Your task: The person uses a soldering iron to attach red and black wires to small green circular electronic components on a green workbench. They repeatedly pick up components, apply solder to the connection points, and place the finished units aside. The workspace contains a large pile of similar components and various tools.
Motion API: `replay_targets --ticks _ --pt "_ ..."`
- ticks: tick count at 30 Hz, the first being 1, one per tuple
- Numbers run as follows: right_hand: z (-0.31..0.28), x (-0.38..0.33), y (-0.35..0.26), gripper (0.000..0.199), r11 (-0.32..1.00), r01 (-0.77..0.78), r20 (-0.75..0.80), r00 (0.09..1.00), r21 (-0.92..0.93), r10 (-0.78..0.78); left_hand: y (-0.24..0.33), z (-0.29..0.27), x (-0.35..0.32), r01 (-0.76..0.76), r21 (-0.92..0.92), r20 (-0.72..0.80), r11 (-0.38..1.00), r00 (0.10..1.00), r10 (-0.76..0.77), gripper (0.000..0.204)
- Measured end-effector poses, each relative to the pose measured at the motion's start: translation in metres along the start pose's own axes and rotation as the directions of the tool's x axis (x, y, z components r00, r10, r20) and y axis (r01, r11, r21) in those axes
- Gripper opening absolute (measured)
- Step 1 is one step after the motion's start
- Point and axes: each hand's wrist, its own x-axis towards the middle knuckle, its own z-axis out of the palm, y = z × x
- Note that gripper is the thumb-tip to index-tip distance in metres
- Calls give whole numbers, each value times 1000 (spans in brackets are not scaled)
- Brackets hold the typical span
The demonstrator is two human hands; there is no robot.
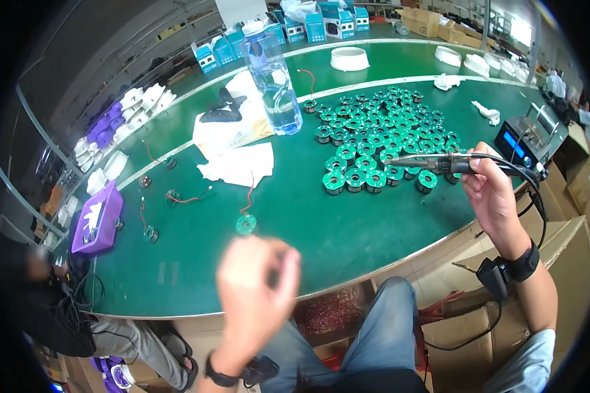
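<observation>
My right hand [490,196] grips a soldering iron [449,162] by its black handle. The iron's metal tip points left, above the near edge of a dense cluster of round green circuit boards on dark coil-like bases [354,178]. Blurred by motion, my left hand [252,275] is over the near part of the green table. Its fingers look curled, but whether they hold anything is hidden. Just beyond it lies a single round green board [246,224] with a red wire [250,196] running up from it toward a white paper sheet [242,164].
A soldering station [528,144] with a blue display stands at right. On the green table [347,242] are a water bottle [273,85], a purple tray [98,219], and several wired boards [151,233] at left. Blue boxes [314,27] line the back. Another person [52,295] sits at left.
</observation>
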Motion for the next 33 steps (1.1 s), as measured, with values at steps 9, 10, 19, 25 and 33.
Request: replay_targets --ticks 9,10,19,25,33 --pt "0 1 6 13 1000 9 -48 999 24 -8 -37 -13 59 173 -42 386 984 911 -143 15" --pt "-1 1 7 13 1000 9 -42 999 13 -9 -36 -7 61 164 -106 380 981 918 -112 12" --pt "-7 4 3 14 1000 4 -20 1000 22 -3 -30 20 86 484 -599 680 638 728 87 17" --pt "-1 3 9 12 999 -36 -41 998 19 37 -33 20 84 422 -555 712 717 687 146 7" --pt "6 -8 15 14 992 -105 198 973 -66 116 -42 23 82 366 -553 594 749 804 46 5"
